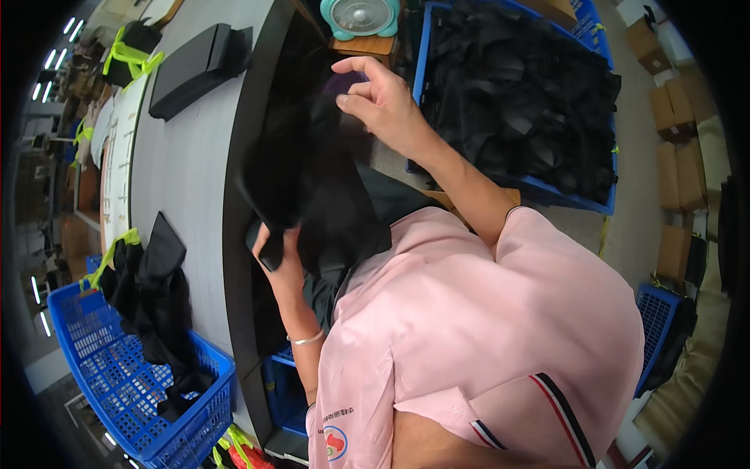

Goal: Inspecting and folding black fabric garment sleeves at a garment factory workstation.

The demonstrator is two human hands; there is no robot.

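Head: left hand (283, 254) around cloth (336, 219); right hand (380, 98) half-open, hold unclear; shirt logo (336, 443).

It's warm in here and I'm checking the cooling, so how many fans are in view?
1: the teal fan at the top edge, beyond the right hand. Others may be hidden, or too small to make out at the far left.
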